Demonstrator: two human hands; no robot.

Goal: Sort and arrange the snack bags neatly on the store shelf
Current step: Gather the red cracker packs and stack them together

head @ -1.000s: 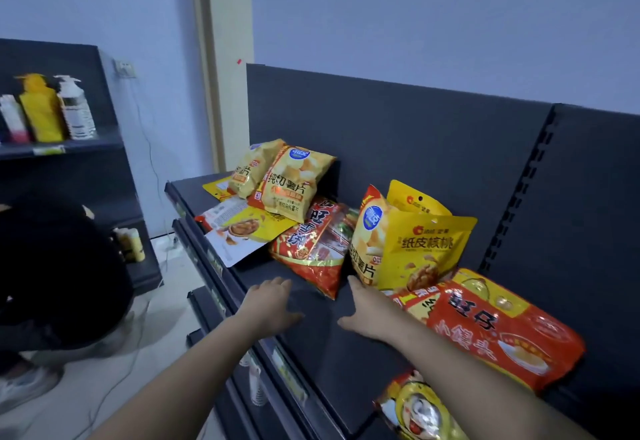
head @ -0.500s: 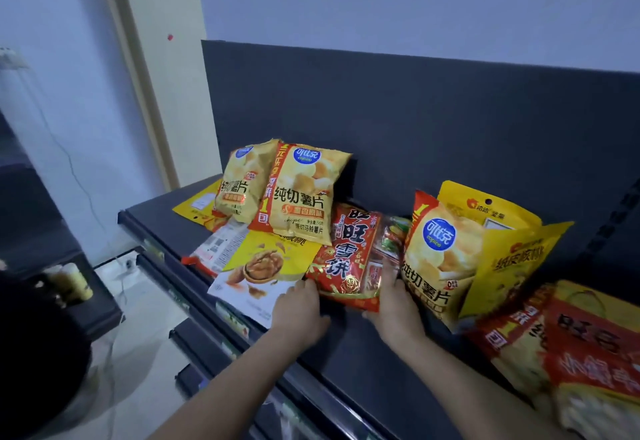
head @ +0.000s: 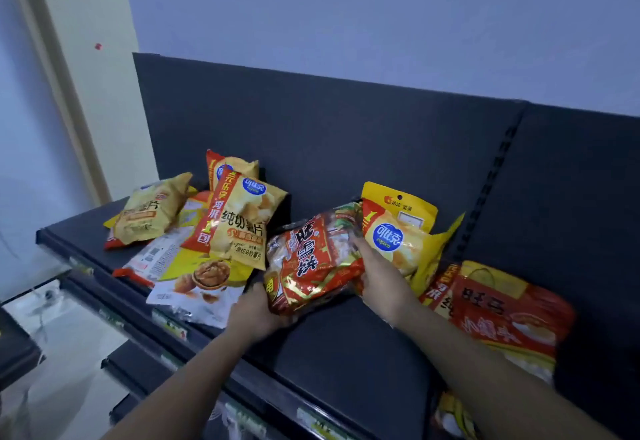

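Gripping both hands, a crinkly glossy red bag

A pale blue wall fills the upper frame. A cream pillar at upper left carries a small red mark. Pale floor shows at lower left.

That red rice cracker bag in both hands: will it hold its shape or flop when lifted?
Likely floppy: the red rice cracker bag looks crinkled and sags between the left hand and right hand. Its glossy film may be slippery. Probably light for its size, with breakable contents, so grip gently.
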